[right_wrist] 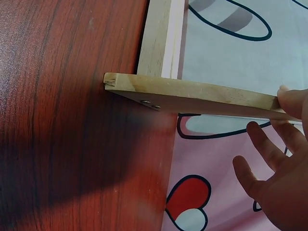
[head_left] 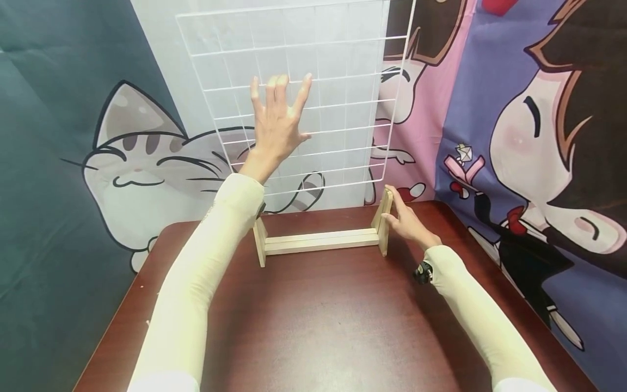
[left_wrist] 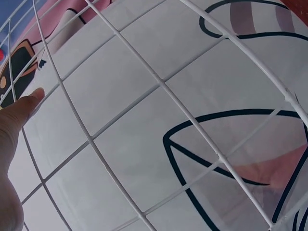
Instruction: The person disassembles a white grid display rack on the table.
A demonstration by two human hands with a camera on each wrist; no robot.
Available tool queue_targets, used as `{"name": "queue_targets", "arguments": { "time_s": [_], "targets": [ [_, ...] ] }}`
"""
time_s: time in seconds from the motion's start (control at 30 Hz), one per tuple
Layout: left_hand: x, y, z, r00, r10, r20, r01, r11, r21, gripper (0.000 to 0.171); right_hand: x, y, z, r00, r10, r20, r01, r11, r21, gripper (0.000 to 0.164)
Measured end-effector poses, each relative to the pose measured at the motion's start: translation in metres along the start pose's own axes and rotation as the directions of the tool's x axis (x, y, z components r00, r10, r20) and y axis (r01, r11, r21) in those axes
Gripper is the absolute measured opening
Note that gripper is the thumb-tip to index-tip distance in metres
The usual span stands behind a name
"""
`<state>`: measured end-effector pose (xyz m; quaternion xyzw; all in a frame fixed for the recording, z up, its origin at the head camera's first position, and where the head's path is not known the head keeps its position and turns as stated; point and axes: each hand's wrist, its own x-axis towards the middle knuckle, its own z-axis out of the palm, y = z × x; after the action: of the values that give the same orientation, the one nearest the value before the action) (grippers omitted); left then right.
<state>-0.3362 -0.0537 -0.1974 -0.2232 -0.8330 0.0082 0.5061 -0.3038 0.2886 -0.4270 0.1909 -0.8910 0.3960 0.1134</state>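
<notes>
A white wire grid panel [head_left: 343, 42] stands upright at the back, tilted a little in the head view. My left hand [head_left: 277, 122] is against it, fingers spread upward across the wires. In the left wrist view, the thumb [left_wrist: 21, 110] lies by one wire; the other fingers are out of that view. Below the panel is a pale wooden stand [head_left: 320, 242] with two side boards joined by a low crosspiece. With thumb and fingers, my right hand [head_left: 405, 220] pinches the upper part of the right side board [right_wrist: 192, 91]. My left sleeve partly hides the left side board [head_left: 260, 242].
The stand is near the back edge of a reddish-brown table [head_left: 323, 321]. Directly behind it hangs a cartoon-printed cloth [head_left: 137, 185], continuing along both sides. A small dark device [head_left: 423, 272] is strapped to my right wrist.
</notes>
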Motion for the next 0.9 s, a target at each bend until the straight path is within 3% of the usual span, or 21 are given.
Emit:
{"name": "queue_targets", "arguments": {
  "time_s": [0.23, 0.5, 0.9],
  "targets": [
    [0.000, -0.006, -0.009, 1.000, -0.022, 0.009, 0.022, 1.000, -0.022, 0.114, 0.000, -0.001, 0.001, 1.000, 0.020, 0.003, -0.020, 1.000, -0.001, 0.083],
    [-0.009, -0.011, -0.019, 0.996, -0.058, 0.062, 0.062, 0.996, -0.059, 0.114, -0.005, -0.001, 0.003, 0.999, 0.034, 0.010, -0.034, 0.999, -0.010, 0.082],
    [-0.025, -0.035, -0.028, 0.985, -0.089, 0.146, 0.100, 0.993, -0.068, 0.119, 0.001, -0.002, 0.001, 1.000, 0.022, 0.009, -0.022, 1.000, -0.008, 0.083]
  ]
}}
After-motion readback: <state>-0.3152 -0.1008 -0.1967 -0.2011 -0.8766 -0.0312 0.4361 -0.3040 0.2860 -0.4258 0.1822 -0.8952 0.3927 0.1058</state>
